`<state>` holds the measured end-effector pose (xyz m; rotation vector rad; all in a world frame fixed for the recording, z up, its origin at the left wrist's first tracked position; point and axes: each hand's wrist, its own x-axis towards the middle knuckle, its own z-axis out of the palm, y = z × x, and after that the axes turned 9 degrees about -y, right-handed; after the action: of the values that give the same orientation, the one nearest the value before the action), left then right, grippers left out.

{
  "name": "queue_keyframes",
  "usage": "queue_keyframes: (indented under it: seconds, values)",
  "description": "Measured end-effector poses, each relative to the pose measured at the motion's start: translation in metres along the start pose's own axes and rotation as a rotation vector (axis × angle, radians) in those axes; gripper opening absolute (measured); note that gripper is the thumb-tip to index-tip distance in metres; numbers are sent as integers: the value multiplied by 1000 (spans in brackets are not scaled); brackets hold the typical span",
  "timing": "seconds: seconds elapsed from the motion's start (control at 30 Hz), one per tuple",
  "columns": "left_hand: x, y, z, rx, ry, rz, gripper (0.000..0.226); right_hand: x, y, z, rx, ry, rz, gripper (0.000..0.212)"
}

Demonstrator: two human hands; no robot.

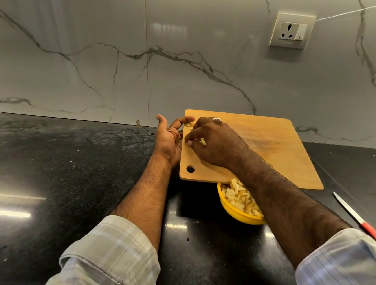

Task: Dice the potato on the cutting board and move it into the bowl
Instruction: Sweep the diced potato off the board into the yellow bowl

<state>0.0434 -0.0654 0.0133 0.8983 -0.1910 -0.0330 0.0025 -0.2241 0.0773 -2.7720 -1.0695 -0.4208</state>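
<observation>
The black speckled surface (65,165) runs along a grey marble-veined wall (122,55), which carries a white socket plate (292,30) at upper right. A wooden cutting board (274,146) lies on the surface against the wall, its near edge overlapping the rim of a yellow bowl (233,212). The bowl sits just in front of the board and holds a heap of diced potato (239,196). A knife (363,222) with a red handle rests on the surface to the right, well apart from the board.

The left hand (167,140) is cupped, palm up, against the board's left edge, fingers relaxed and slightly curled; a few potato pieces appear to lie near its fingertips, though the view is too small to confirm. The right hand (212,142) reaches across the board with a ring on one finger, its fingers bent down onto a few small potato pieces (202,141) at the left edge, pressing or gathering them rather than clearly pinching.
</observation>
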Motion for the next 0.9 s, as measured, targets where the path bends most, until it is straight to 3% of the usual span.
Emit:
queue_keyframes:
  seconds: [0.17,0.4,0.73,0.9]
  values:
    - [-1,2,-1,-38,-62,-3,101,-2,13,-11,2,-29,67,23]
    - [-4,3,0,-99,-74,-6,97,14,1,-8,-23,-68,98,46]
    - [-6,4,2,-125,-50,-15,96,24,-3,-11,-72,-197,149,47]
    - [-6,3,1,-129,-41,-8,96,25,4,-17,-32,-131,130,35]
